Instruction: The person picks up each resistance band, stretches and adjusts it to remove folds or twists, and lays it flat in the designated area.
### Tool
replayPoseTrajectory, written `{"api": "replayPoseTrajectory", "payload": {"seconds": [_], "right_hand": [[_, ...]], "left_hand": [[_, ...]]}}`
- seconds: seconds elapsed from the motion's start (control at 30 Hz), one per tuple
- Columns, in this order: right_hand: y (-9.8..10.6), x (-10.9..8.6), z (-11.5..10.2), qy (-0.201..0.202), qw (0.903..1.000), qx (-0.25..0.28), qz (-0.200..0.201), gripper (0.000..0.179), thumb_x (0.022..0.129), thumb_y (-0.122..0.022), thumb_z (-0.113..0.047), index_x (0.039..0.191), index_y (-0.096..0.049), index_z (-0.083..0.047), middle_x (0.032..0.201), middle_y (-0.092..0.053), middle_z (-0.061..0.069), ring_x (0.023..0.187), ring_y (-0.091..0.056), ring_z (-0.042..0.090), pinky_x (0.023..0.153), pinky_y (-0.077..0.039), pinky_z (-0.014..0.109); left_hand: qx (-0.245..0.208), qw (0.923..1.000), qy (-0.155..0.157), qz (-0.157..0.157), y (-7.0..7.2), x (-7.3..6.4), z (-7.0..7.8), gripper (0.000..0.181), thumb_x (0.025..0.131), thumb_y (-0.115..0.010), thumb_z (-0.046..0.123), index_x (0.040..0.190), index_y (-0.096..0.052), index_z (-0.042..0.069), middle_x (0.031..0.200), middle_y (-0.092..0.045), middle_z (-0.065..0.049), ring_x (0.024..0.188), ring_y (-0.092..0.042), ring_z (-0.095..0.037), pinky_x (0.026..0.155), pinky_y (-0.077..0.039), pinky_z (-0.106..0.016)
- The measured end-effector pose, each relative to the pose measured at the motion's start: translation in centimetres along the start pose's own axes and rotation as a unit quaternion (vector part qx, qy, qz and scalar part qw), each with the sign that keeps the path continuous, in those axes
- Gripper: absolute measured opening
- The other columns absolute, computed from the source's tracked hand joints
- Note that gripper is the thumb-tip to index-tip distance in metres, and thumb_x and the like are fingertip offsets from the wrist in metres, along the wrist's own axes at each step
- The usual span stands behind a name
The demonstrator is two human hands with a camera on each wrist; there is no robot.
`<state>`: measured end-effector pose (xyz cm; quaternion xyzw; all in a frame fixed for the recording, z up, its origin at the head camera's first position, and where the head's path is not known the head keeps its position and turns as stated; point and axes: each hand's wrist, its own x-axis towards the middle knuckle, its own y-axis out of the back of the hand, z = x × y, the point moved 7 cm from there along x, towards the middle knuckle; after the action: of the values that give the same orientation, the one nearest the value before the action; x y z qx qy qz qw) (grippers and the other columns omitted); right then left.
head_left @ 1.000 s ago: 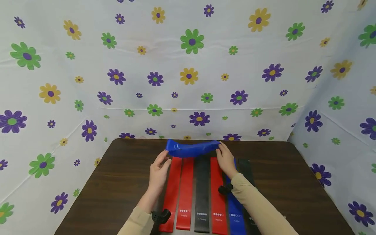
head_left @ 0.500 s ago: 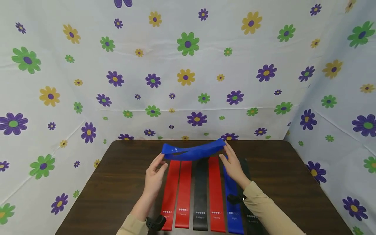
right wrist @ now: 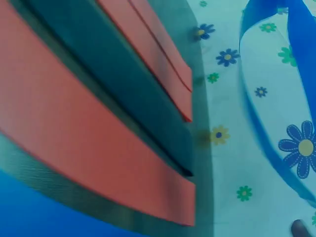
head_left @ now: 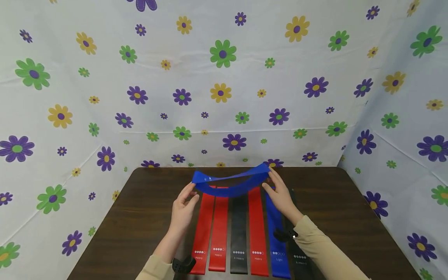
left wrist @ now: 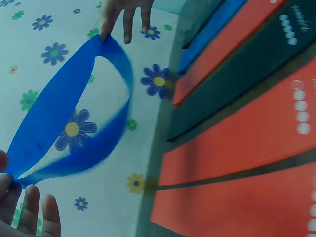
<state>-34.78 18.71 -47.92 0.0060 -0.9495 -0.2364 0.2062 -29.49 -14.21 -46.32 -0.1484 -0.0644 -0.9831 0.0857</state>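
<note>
A blue resistance loop band [head_left: 227, 192] hangs in the air above the far part of the table. My left hand [head_left: 182, 208] pinches its left end and my right hand [head_left: 281, 196] pinches its right end, the right end slightly higher. The lower strand sags, so the loop gapes between the hands. In the left wrist view the band [left wrist: 52, 111] spans both hands, with the left fingertips [left wrist: 29, 202] at one end. The right wrist view catches part of the band [right wrist: 301, 44], with only one fingertip of that hand showing.
On the dark wood table [head_left: 133, 225] several flat bands lie side by side lengthwise: red [head_left: 202, 233], red [head_left: 219, 225], black [head_left: 239, 229], red [head_left: 258, 229], blue [head_left: 279, 252] and black [head_left: 300, 259], the last partly behind the right forearm. Flowered cloth [head_left: 224, 77] surrounds the table.
My hands have spread apart, the right one moving rightward and the left slightly left. The held band has stretched wider and its strands have parted into an open loop.
</note>
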Motion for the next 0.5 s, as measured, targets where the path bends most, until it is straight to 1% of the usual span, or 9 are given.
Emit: {"api": "replayPoseTrajectory", "payload": {"seconds": [0.07, 0.17, 0.23, 0.33, 0.37, 0.43, 0.5], "right_hand": [[-0.1, -1.3, 0.4, -0.013, 0.9999, 0.0, -0.007, 0.057, 0.097, -0.059, -0.013, 0.144, -0.036, 0.009, 0.154, -0.029, 0.019, 0.119, -0.052, 0.04, 0.095, -0.043, 0.057], [-0.4, -3.5, 1.0, -0.041, 0.999, 0.003, -0.02, 0.055, 0.095, -0.061, -0.012, 0.139, -0.04, 0.013, 0.151, -0.034, 0.022, 0.115, -0.055, 0.04, 0.095, -0.043, 0.054], [-0.6, -5.2, 1.5, -0.07, 0.9968, 0.005, -0.036, 0.054, 0.095, -0.061, -0.013, 0.138, -0.042, 0.013, 0.149, -0.036, 0.022, 0.116, -0.055, 0.04, 0.097, -0.042, 0.054], [-0.9, -7.6, 2.3, -0.117, 0.991, 0.003, -0.065, 0.052, 0.096, -0.06, -0.018, 0.137, -0.045, 0.01, 0.148, -0.039, 0.022, 0.125, -0.048, 0.04, 0.101, -0.037, 0.055], [-1.0, -8.3, 2.5, -0.131, 0.9886, 0.0, -0.075, 0.051, 0.096, -0.06, -0.019, 0.137, -0.047, 0.009, 0.148, -0.04, 0.021, 0.128, -0.045, 0.041, 0.102, -0.036, 0.056], [-1.2, -9.5, 2.8, -0.144, 0.9849, -0.016, -0.094, 0.05, 0.096, -0.061, -0.022, 0.136, -0.05, 0.006, 0.146, -0.043, 0.019, 0.13, -0.042, 0.04, 0.103, -0.034, 0.056], [-1.5, -10.4, 2.7, -0.14, 0.9826, -0.038, -0.116, 0.05, 0.096, -0.061, -0.024, 0.135, -0.052, 0.005, 0.145, -0.045, 0.018, 0.131, -0.042, 0.04, 0.103, -0.035, 0.057]], "left_hand": [[0.011, 0.9999, 0.006, -0.009, 0.1, -0.7, -0.7, 0.039, 0.093, -0.062, 0.002, 0.131, -0.058, 0.0, 0.139, -0.051, -0.016, 0.104, -0.056, -0.022, 0.082, -0.045, -0.018], [0.031, 0.9992, 0.013, -0.024, 0.4, -1.9, -1.9, 0.039, 0.093, -0.062, 0.004, 0.132, -0.058, 0.0, 0.138, -0.051, -0.018, 0.1, -0.057, -0.017, 0.083, -0.046, -0.019], [0.041, 0.9983, 0.023, -0.034, 0.7, -2.7, -2.9, 0.039, 0.093, -0.063, 0.004, 0.131, -0.059, -0.001, 0.138, -0.052, -0.02, 0.094, -0.058, -0.013, 0.082, -0.047, -0.019], [0.056, 0.9953, 0.056, -0.056, 0.9, -3.8, -4.4, 0.039, 0.092, -0.064, 0.005, 0.13, -0.059, -0.002, 0.136, -0.052, -0.021, 0.083, -0.059, -0.013, 0.074, -0.05, -0.022], [0.066, 0.9935, 0.069, -0.062, 1.0, -4.2, -4.9, 0.039, 0.091, -0.065, 0.006, 0.129, -0.06, -0.002, 0.135, -0.053, -0.02, 0.08, -0.059, -0.015, 0.07, -0.05, -0.023], [0.105, 0.988, 0.08, -0.079, 1.2, -4.8, -5.7, 0.038, 0.091, -0.065, 0.009, 0.127, -0.062, -0.002, 0.133, -0.056, -0.019, 0.084, -0.062, -0.018, 0.071, -0.052, -0.025], [0.159, 0.9796, 0.077, -0.096, 1.5, -5.4, -6.3, 0.036, 0.09, -0.067, 0.011, 0.124, -0.064, -0.001, 0.129, -0.059, -0.017, 0.088, -0.063, -0.021, 0.074, -0.052, -0.027]]}}
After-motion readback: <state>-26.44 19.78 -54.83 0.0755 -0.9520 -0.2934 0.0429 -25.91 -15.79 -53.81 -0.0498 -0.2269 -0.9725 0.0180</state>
